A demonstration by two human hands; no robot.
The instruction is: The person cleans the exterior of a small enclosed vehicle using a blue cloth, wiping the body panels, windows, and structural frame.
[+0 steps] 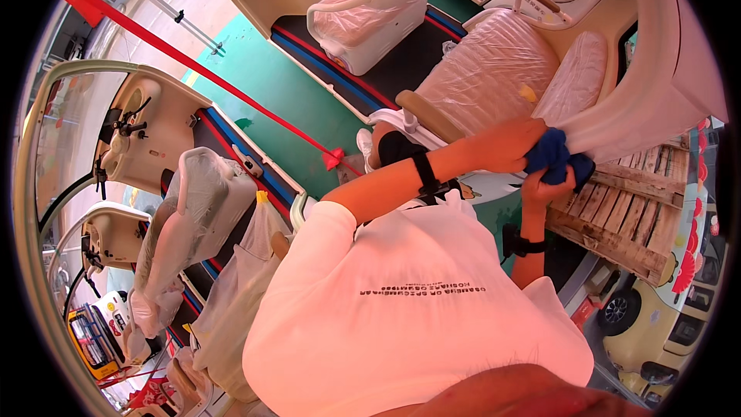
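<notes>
My left hand reaches across to the right and grips a bunched dark blue cloth. Lower down, my right hand has its fingers closed on the same cloth, which is folded and partly hidden by the hands. The cloth is beside the cream body pillar of a small passenger vehicle; whether it touches the pillar I cannot tell. Just beyond my left forearm is the vehicle's rear seat, wrapped in clear plastic, with a tan armrest. Black bands circle both my wrists.
A wooden pallet lies right of my hands. A red ribbon stretches across the green floor at left. More cream vehicles with handlebars and plastic-wrapped seats stand left. A yellowish car is at lower right.
</notes>
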